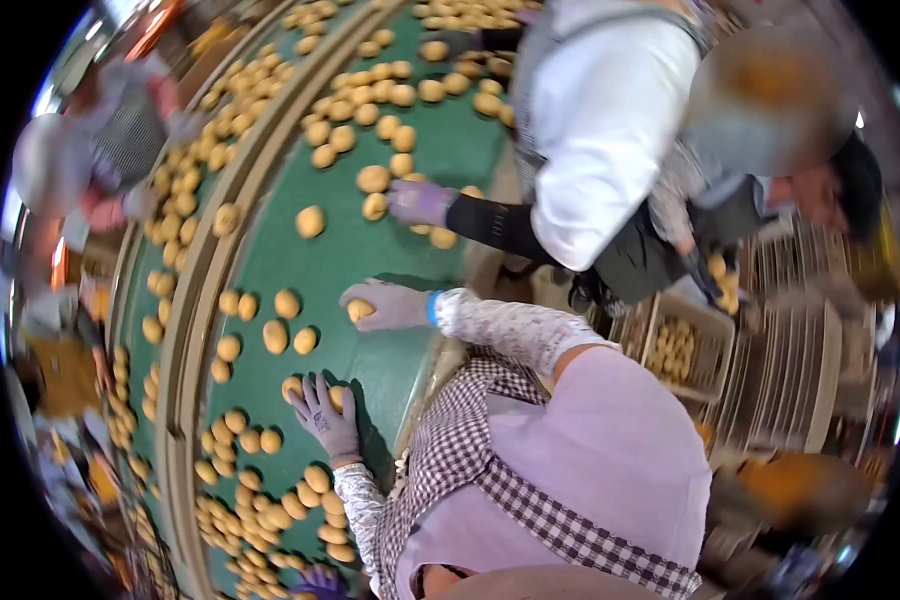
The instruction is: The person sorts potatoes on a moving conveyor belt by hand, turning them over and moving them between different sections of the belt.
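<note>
My right hand [388, 305], in a grey glove with a blue cuff, is closed around a potato [360, 311] over the green belt [370, 265]. Lower in the view, my left hand [328, 415], also gloved in grey, has its fingers spread on the belt. One potato [292, 388] lies at its fingertips and another [338, 398] beside its fingers, partly covered. Loose potatoes [275, 336] lie on the belt beyond both hands, and a denser group [260, 520] is at the lower left.
A co-worker in white [610, 130] reaches a purple-gloved hand [422, 203] onto the belt. Another purple glove [320, 582] shows at the bottom edge. A rail [178, 350] divides two belts, with people beyond it. Crates [715, 350] stand at the right.
</note>
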`<action>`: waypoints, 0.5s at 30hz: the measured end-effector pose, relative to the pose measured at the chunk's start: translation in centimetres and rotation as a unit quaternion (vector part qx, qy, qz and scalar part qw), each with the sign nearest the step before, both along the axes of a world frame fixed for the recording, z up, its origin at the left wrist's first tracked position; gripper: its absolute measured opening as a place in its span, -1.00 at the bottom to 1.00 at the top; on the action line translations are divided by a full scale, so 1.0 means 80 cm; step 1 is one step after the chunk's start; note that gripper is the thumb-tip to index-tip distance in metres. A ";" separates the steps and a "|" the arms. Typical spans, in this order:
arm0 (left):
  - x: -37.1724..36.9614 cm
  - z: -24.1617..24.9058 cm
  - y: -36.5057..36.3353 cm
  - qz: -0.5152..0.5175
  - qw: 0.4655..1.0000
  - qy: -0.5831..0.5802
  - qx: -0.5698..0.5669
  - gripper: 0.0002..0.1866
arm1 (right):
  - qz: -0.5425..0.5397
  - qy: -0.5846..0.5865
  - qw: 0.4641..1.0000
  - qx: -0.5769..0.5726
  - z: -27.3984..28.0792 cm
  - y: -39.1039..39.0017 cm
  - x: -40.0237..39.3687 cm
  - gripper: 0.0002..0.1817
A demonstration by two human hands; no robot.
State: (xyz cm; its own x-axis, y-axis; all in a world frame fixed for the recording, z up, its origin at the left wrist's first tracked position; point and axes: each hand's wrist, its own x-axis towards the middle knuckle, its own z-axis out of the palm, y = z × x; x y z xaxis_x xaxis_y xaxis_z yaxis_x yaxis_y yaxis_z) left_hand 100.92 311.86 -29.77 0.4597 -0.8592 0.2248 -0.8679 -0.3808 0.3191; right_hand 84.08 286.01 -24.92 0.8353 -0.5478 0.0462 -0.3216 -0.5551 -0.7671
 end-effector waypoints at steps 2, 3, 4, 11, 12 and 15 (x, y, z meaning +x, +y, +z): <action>-0.003 -0.029 -0.007 -0.022 0.999 -0.009 0.028 -0.41 | 0.018 -0.066 0.930 0.361 0.002 0.011 -0.110 -0.40; -0.005 -0.056 -0.009 -0.056 0.998 -0.010 0.027 -0.41 | -0.010 -0.062 0.942 0.330 0.008 0.022 -0.172 -0.46; 0.006 0.031 0.007 -0.080 0.996 -0.006 0.032 -0.44 | -0.043 -0.164 0.868 0.466 0.079 0.050 -0.215 -0.45; -0.055 0.064 -0.016 -0.104 0.993 0.005 0.055 -0.54 | -0.317 0.101 0.943 0.022 0.033 0.206 -0.646 -0.18; -0.063 0.040 -0.020 -0.087 0.994 -0.008 0.062 -0.55 | -0.309 0.211 0.925 0.059 -0.020 0.247 -0.716 -0.26; -0.074 0.046 -0.010 -0.042 0.996 -0.042 0.074 -0.54 | -0.373 0.370 0.796 0.299 -0.035 0.319 -0.805 -0.30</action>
